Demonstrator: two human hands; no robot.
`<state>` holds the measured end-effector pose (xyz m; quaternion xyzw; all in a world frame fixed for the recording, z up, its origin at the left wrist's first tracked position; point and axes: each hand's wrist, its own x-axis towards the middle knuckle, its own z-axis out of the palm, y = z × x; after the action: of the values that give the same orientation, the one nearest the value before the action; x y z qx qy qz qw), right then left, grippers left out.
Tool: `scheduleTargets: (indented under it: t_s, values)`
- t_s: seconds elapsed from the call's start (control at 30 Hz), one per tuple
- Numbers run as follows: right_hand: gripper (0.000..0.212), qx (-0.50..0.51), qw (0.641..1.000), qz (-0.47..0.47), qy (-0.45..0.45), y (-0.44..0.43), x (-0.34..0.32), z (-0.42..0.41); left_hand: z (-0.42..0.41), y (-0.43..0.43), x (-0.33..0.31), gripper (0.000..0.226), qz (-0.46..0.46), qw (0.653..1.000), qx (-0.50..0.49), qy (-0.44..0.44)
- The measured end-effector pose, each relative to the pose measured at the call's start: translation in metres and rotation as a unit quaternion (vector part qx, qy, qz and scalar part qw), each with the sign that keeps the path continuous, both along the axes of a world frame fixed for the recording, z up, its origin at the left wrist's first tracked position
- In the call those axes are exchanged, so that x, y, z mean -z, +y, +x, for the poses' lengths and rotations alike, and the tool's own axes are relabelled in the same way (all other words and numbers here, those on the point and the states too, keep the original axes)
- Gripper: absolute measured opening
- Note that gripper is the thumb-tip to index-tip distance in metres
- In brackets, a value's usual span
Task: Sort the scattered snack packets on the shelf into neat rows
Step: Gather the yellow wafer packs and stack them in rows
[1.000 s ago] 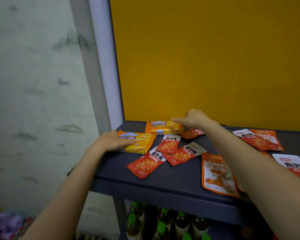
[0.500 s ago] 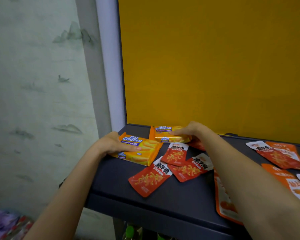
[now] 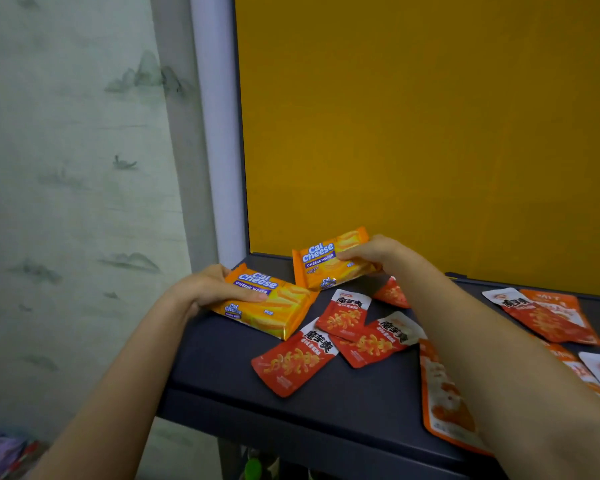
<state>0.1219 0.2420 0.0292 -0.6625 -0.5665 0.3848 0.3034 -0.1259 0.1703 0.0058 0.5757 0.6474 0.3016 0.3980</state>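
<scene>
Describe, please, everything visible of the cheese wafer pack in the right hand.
The cheese wafer pack is a glossy orange-yellow wrapper printed "Cal Cheese, Cheese Wafer". It is tilted up, face to camera, at the back left of the dark shelf by the yellow panel. The right hand grips its right end.

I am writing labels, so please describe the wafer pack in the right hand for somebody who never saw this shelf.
Look at the yellow back panel behind the dark shelf. Near its lower left corner, the right hand grips an orange Cal Cheese pack. Unlike the second pack, held flat by the left hand, it is tilted up, farther back.
</scene>
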Motion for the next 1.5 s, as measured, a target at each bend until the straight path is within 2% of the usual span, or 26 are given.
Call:
scheduleTargets:
  t_s: [0.1,0.13,0.2,0.27,0.37,0.53,0.67,0.77,0.83,1.03,1.3,1.5]
  values:
    - [0.051,0.023,0.997,0.053,0.059,-0.006,-0.004,-0.001,-0.011,-0.002,0.005,0.088,0.007,0.994,-0.006,-0.110]
    - [0.052,0.034,0.995,0.070,0.070,-0.009,-0.007,0.000,-0.014,-0.002,0.007,0.085,0.009,0.990,-0.016,-0.143]
    - [0.050,0.065,0.987,0.107,0.098,-0.021,-0.015,0.006,-0.017,-0.004,0.009,0.047,0.025,0.980,-0.046,-0.193]
    - [0.035,0.089,0.976,0.136,0.145,-0.038,-0.024,0.014,-0.019,-0.007,0.008,0.014,0.054,0.969,-0.086,-0.226]
    - [0.026,0.124,0.952,0.174,0.219,-0.071,-0.037,0.036,-0.018,-0.014,-0.001,0.009,0.097,0.950,-0.094,-0.280]
    - [0.031,0.179,0.908,0.200,0.323,-0.152,-0.049,0.087,0.008,-0.044,-0.025,0.003,0.145,0.927,-0.028,-0.344]
    - [0.011,0.246,0.880,0.244,0.325,-0.241,-0.043,0.131,0.052,-0.079,-0.034,0.007,0.131,0.920,0.061,-0.365]
    - [0.013,0.302,0.857,0.258,0.327,-0.309,-0.025,0.158,0.092,-0.110,-0.027,0.007,0.111,0.916,0.134,-0.362]
    - [0.004,0.351,0.842,0.263,0.315,-0.355,-0.012,0.170,0.119,-0.129,-0.017,0.014,0.104,0.912,0.183,-0.353]
    - [0.007,0.464,0.809,0.254,0.256,-0.476,0.033,0.203,0.204,-0.186,0.017,0.018,0.040,0.878,0.290,-0.379]
    - [0.011,0.584,0.728,0.252,0.256,-0.610,0.085,0.261,0.316,-0.245,0.070,0.016,-0.044,0.858,0.366,-0.359]
    - [0.012,0.629,0.697,0.240,0.247,-0.686,0.117,0.326,0.414,-0.300,0.098,0.016,-0.075,0.855,0.388,-0.335]
